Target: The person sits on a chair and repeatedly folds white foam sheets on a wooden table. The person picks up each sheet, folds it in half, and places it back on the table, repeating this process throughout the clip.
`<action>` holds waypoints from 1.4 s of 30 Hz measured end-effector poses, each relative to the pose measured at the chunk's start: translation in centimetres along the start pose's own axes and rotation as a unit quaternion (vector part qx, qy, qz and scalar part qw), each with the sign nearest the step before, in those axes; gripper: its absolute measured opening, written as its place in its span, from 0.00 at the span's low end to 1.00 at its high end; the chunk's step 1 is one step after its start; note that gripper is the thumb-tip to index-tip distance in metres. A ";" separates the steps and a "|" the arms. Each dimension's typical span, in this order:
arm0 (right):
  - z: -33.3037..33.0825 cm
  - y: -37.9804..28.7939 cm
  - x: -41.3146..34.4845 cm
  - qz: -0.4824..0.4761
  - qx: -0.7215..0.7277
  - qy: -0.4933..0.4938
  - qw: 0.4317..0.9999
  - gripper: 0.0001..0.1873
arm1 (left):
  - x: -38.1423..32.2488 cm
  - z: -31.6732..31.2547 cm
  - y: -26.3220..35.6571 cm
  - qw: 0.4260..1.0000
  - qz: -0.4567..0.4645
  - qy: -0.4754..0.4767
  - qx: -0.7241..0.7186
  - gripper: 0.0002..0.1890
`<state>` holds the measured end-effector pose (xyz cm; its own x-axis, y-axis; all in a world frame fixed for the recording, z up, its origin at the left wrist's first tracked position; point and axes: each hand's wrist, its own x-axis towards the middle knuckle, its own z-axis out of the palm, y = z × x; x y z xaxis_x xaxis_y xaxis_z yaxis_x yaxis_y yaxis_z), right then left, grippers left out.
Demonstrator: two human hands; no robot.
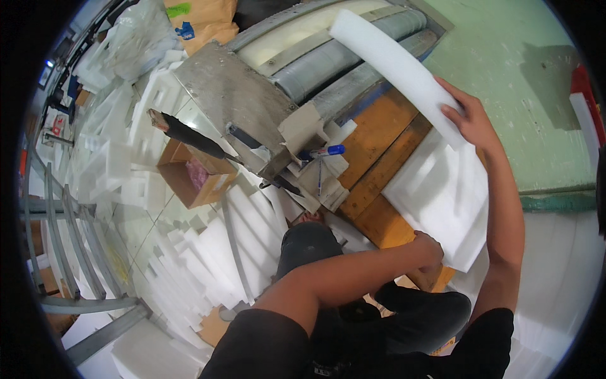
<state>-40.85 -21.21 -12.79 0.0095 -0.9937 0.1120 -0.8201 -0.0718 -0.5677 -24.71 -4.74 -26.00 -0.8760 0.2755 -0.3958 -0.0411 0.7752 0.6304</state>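
Observation:
My right hand [461, 116] grips a long white foam strip [393, 61] near its lower end, fingers behind it and thumb on its face. The strip's far end reaches over the grey metal rollers [317, 66]. Lower down, my left hand [428, 251] rests at the near edge of a stack of white foam pieces [445, 189] on an orange wooden board [378, 142]. Its fingers are partly hidden, so whether it grips the stack cannot be told. Left of the board, a blue-capped marker [326, 150] lies in a cardboard holder beside a knife-like tool with a black-wrapped handle [189, 135].
Many white foam strips [236, 237] stand on the tiled floor at the left, near an open cardboard box [196, 175]. A metal rack [71, 237] is at the far left. A green surface [521, 94] lies right of the rollers, with a red object [582, 94] at its edge.

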 end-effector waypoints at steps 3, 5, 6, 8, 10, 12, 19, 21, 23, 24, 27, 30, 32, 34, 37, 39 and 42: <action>2.0 -0.2 3.4 -0.024 0.080 0.006 0.996 0.31 | 0.4 0.0 -0.5 0.999 -0.016 -0.012 0.026 0.28; 3.0 -1.2 5.3 -0.005 0.186 0.007 0.983 0.32 | 0.4 -0.2 -0.5 1.000 -0.012 -0.007 0.019 0.28; 3.0 -2.5 5.6 0.050 0.221 0.058 0.972 0.32 | 0.2 -0.3 -0.7 1.000 -0.014 -0.004 0.014 0.28; 2.5 -2.8 6.7 0.045 0.406 0.154 0.900 0.31 | 0.1 -0.6 -0.6 1.000 -0.022 0.003 0.015 0.28; 2.4 -1.5 8.7 -0.017 0.497 0.214 0.841 0.29 | 0.0 -1.1 -0.5 1.000 -0.019 -0.007 0.009 0.28; 3.6 -2.6 9.6 0.054 0.408 0.189 0.891 0.29 | -1.0 -2.0 -0.9 0.999 -0.013 -0.038 -0.010 0.28; 7.7 -3.1 14.9 0.068 0.272 0.224 0.933 0.30 | -0.2 -1.0 -1.7 1.000 -0.009 -0.015 -0.010 0.28; 8.3 -4.4 16.3 0.067 0.195 0.230 0.951 0.29 | -2.1 -2.1 -1.9 1.000 0.000 -0.015 -0.014 0.23; 9.2 -6.6 17.5 0.077 0.151 0.241 0.956 0.25 | -2.3 -1.9 -2.2 1.000 0.006 -0.024 -0.012 0.24; 9.3 -8.3 18.0 0.076 0.135 0.245 0.957 0.25 | -2.4 -1.8 -2.3 0.999 0.010 -0.029 -0.008 0.24; 11.2 -6.2 21.0 -0.015 0.044 0.337 0.940 0.24 | -2.7 -1.7 -2.7 1.000 0.007 -0.023 -0.019 0.26; 12.6 -5.5 23.0 -0.070 0.044 0.347 0.934 0.23 | -1.7 -0.7 -3.4 0.999 0.004 0.030 -0.028 0.32; 12.9 -7.5 23.1 0.041 0.227 0.219 0.948 0.24 | -1.0 -0.9 -3.9 0.999 0.005 0.026 -0.035 0.30; 13.5 -6.9 22.7 0.050 0.438 0.181 0.879 0.25 | -0.3 -0.7 -4.2 0.997 0.028 0.042 -0.066 0.25; 11.8 -5.8 20.5 0.002 0.628 0.083 0.774 0.22 | 0.0 -1.8 -4.5 0.992 0.070 0.066 -0.083 0.23; 9.6 -4.9 17.5 -0.010 0.632 0.026 0.775 0.21 | -1.1 -3.2 -5.4 0.987 0.030 0.120 -0.107 0.23; 7.8 -6.1 11.1 -0.033 0.696 0.006 0.717 0.20 | -0.4 -4.4 -7.4 0.938 0.070 0.276 -0.198 0.28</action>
<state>-31.31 -32.51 -14.49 0.0104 -0.9839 0.1781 0.5473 -0.1435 -0.8246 -26.22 -13.14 -27.59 -0.9970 -0.0627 0.0458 0.0127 0.4514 0.8922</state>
